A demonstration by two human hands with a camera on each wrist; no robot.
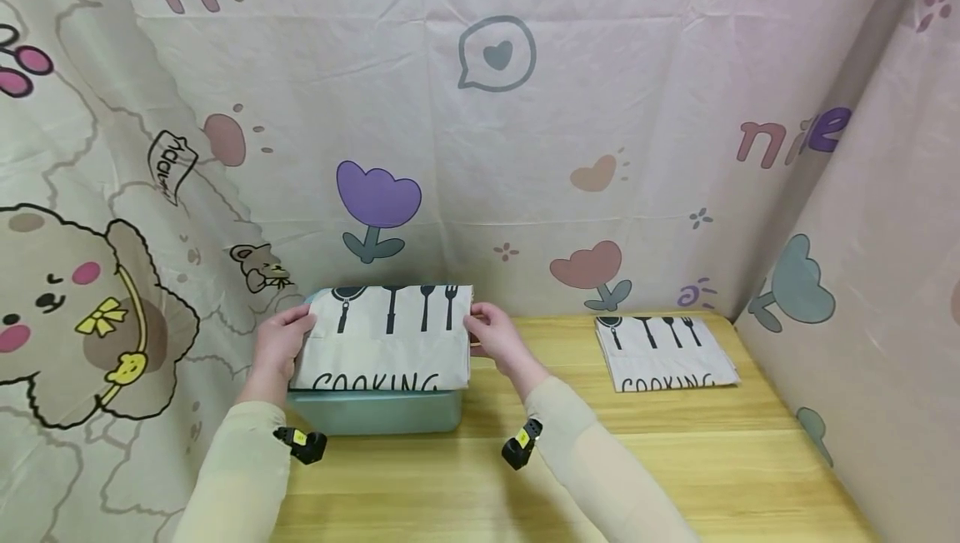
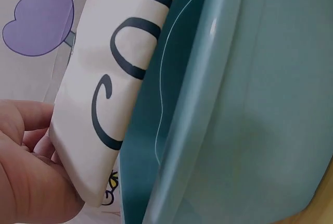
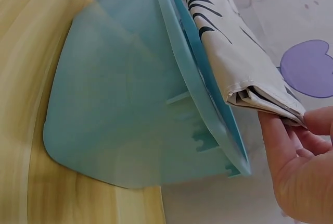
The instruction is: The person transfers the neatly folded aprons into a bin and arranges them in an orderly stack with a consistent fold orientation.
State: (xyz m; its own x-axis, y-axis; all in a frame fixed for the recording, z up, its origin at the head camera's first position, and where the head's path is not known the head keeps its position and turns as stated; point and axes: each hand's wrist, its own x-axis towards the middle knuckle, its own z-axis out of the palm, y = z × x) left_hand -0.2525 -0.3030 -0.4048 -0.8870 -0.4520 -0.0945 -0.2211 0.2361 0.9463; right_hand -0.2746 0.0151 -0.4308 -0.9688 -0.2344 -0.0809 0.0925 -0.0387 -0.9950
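Note:
A folded white cloth [image 1: 382, 351] printed with black utensils and the word COOKING is held between both hands, over a teal bin [image 1: 375, 412]. My left hand [image 1: 281, 347] grips its left edge; in the left wrist view the cloth [image 2: 99, 94] hangs above the bin's rim [image 2: 197, 94], with the fingers partly behind it. My right hand [image 1: 501, 341] pinches the right edge. Layered folds show at the end of the cloth [image 3: 244, 73] in the right wrist view, where the thumb and fingers of the right hand [image 3: 307, 166] hold a corner beside the bin [image 3: 119, 88].
A second folded cloth [image 1: 667, 356] with the same print lies at the right back of the wooden table [image 1: 570, 460]. A patterned curtain [image 1: 495, 151] stands behind the table and along both sides. A thin white line [image 2: 161, 94] runs down the bin's inside in the left wrist view.

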